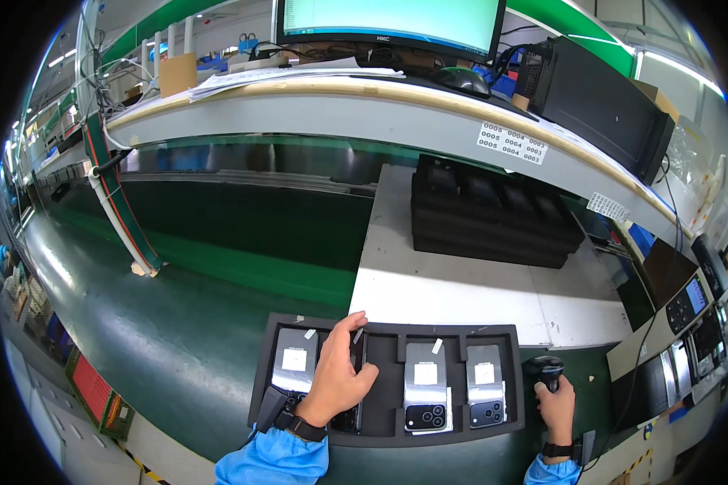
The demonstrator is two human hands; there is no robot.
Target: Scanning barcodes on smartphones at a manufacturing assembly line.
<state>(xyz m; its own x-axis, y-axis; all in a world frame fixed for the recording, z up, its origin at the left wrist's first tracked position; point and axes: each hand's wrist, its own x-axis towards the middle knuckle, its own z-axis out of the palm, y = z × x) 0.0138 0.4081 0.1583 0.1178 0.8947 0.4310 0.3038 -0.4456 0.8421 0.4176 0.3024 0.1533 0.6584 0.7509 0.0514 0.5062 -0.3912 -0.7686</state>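
My left hand (340, 378) is closed on a smartphone (359, 349), which stands tilted nearly edge-on at the second slot of a black foam tray (383, 432). Much of that phone is hidden behind the fingers and palm. A silver-backed phone (294, 360) lies in the slot to its left, partly covered by my wrist. Two more silver-backed phones, one (425, 396) right of the middle and one (485, 392) in the last slot, lie with white labels up and camera bumps toward me. Beside the tray, my right hand (557, 406) grips a black handheld barcode scanner (547, 369).
A stack of black foam trays (489, 218) sits on a white board (453, 283) beyond. Overhead runs a shelf (340, 109) bearing a monitor (392, 24), mouse (463, 79) and black computer case (598, 105). A label printer (671, 339) stands at the right, a cable hanging near it.
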